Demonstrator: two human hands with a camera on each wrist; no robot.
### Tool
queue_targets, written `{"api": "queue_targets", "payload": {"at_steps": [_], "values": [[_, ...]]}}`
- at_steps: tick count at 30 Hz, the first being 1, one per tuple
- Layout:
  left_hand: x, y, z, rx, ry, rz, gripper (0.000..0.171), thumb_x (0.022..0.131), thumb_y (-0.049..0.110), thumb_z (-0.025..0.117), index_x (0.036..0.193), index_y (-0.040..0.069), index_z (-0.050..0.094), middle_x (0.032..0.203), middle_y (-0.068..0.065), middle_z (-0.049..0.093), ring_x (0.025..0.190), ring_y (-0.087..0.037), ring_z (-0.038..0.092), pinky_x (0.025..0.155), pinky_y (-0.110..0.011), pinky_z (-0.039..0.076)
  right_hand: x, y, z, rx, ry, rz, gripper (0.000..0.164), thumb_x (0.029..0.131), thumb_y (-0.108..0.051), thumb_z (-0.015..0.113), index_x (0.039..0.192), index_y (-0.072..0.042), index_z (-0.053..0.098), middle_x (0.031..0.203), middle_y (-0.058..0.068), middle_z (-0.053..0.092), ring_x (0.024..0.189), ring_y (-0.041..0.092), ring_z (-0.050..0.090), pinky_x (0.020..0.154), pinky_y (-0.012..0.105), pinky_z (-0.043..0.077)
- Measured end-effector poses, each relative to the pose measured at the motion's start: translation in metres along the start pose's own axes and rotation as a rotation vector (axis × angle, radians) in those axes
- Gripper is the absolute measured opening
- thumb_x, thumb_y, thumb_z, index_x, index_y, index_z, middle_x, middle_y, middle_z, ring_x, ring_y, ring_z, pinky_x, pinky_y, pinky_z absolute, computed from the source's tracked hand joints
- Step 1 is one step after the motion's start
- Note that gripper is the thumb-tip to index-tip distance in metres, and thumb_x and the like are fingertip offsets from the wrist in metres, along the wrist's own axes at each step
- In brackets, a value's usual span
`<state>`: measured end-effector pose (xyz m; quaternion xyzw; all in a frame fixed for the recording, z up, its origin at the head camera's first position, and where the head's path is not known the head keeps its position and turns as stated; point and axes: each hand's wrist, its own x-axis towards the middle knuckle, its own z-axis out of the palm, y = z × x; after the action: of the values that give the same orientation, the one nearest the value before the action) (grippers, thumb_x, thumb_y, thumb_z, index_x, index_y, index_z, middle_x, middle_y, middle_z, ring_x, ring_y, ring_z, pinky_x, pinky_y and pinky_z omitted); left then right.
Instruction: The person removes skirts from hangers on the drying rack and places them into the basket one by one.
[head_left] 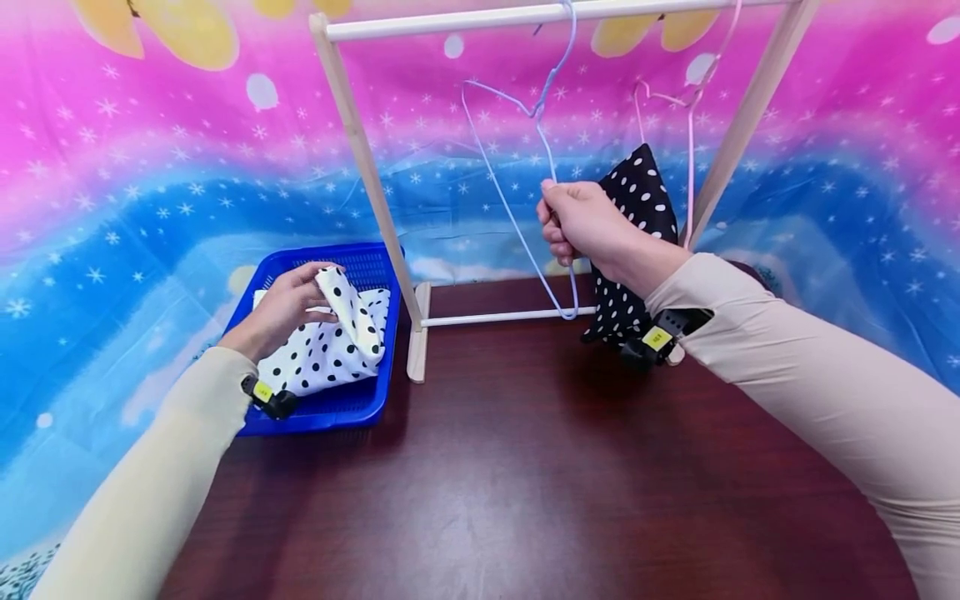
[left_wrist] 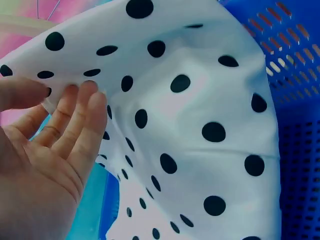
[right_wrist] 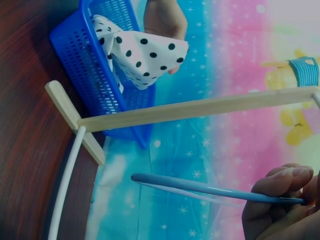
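My left hand (head_left: 288, 300) pinches the edge of a white cloth with black dots (head_left: 318, 354). The lifted corner stands up from a blue plastic basket (head_left: 330, 421), and the rest of the cloth lies inside. In the left wrist view, thumb and fingertips meet at the cloth's upper edge. My right hand (head_left: 588, 221) grips one side of a thin blue clothes hanger (head_left: 537, 110), whose hook is up at the rack's top rod (head_left: 450, 20). The right wrist view shows the fingers curled round the hanger's wire (right_wrist: 200, 186).
Behind my right wrist, a black cloth with white dots (head_left: 637, 196) hangs from a pink hanger (head_left: 691, 142). The wooden rack (head_left: 367, 167) stands on the dark table (head_left: 480, 467), one foot beside the basket. A patterned pink and blue backdrop (head_left: 187, 150) surrounds the table.
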<state>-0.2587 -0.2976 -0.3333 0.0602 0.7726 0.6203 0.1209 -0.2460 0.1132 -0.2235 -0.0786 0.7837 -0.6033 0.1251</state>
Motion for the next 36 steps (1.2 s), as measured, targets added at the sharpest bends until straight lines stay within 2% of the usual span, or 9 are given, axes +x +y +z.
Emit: {"api": "queue_targets", "payload": {"at_steps": [4,9,11,14,17,21,26,32,36], "values": [[0.007,-0.002,-0.002,0.239,0.066,0.038,0.042,0.106,0.022,0.050,0.142,0.000,0.044,0.107,0.010,0.066,0.088,-0.003,0.069,0.080,-0.027,0.062,0.000,0.001,0.000,-0.002,0.007,-0.001,0.046,0.111,-0.041,0.026,0.085,-0.007,0.043,0.057,-0.005,0.037,0.049,0.011,0.036,0.051,0.026,0.036],[0.015,0.004,-0.004,0.464,0.217,-0.004,0.062,0.102,0.043,0.055,0.141,-0.004,0.047,0.121,-0.021,0.068,0.084,-0.011,0.074,0.076,-0.030,0.062,0.001,0.001,0.000,-0.005,0.013,0.005,0.046,0.111,-0.041,0.026,0.086,-0.007,0.043,0.057,-0.006,0.038,0.049,0.011,0.036,0.051,0.025,0.037],[0.018,0.007,-0.006,0.546,0.285,-0.021,0.070,0.098,0.054,0.056,0.139,-0.003,0.050,0.123,-0.025,0.067,0.081,-0.016,0.075,0.071,-0.029,0.061,0.001,0.001,-0.001,-0.007,0.014,0.007,0.046,0.111,-0.041,0.026,0.086,-0.007,0.044,0.057,-0.006,0.038,0.049,0.011,0.036,0.051,0.025,0.037],[0.023,0.010,-0.008,0.671,0.369,-0.041,0.069,0.093,0.066,0.056,0.116,0.001,0.061,0.097,-0.019,0.071,0.067,-0.016,0.070,0.060,-0.029,0.054,0.001,0.001,-0.001,-0.011,0.023,0.008,0.046,0.111,-0.042,0.026,0.085,-0.007,0.044,0.057,-0.006,0.038,0.049,0.011,0.037,0.051,0.025,0.037],[0.030,0.009,-0.004,0.772,0.429,-0.061,0.061,0.092,0.067,0.055,0.077,0.009,0.050,0.059,-0.004,0.052,0.051,-0.013,0.051,0.050,-0.032,0.041,0.001,0.002,-0.001,-0.015,0.025,0.007,0.046,0.111,-0.042,0.026,0.085,-0.007,0.044,0.056,-0.006,0.038,0.048,0.011,0.036,0.051,0.025,0.037],[0.042,0.009,0.007,0.861,0.448,-0.099,0.059,0.095,0.061,0.056,0.067,0.014,0.033,0.054,0.005,0.028,0.047,-0.015,0.033,0.047,-0.032,0.031,0.002,0.002,0.001,-0.019,0.022,0.005,0.046,0.111,-0.041,0.026,0.086,-0.007,0.043,0.056,-0.005,0.037,0.048,0.011,0.036,0.051,0.026,0.037],[0.057,0.008,0.021,0.925,0.424,-0.131,0.052,0.096,0.054,0.059,0.071,0.012,0.040,0.057,0.002,0.031,0.053,-0.018,0.038,0.052,-0.035,0.033,0.003,0.001,0.002,-0.022,0.021,0.001,0.046,0.111,-0.042,0.026,0.085,-0.007,0.043,0.056,-0.005,0.037,0.048,0.011,0.036,0.051,0.026,0.036],[0.072,0.000,0.031,0.882,0.380,-0.193,0.048,0.098,0.048,0.060,0.071,0.010,0.048,0.056,-0.002,0.048,0.054,-0.021,0.056,0.053,-0.033,0.042,0.003,0.002,0.001,-0.033,0.018,-0.008,0.047,0.110,-0.042,0.026,0.087,-0.006,0.044,0.057,-0.005,0.038,0.049,0.012,0.036,0.052,0.027,0.037],[0.081,-0.007,0.035,0.861,0.359,-0.214,0.049,0.099,0.045,0.059,0.068,0.009,0.048,0.054,-0.002,0.048,0.052,-0.020,0.054,0.052,-0.032,0.043,0.004,0.004,-0.001,-0.040,0.023,-0.010,0.047,0.110,-0.042,0.026,0.087,-0.006,0.044,0.057,-0.005,0.038,0.049,0.012,0.036,0.052,0.028,0.037]]}}
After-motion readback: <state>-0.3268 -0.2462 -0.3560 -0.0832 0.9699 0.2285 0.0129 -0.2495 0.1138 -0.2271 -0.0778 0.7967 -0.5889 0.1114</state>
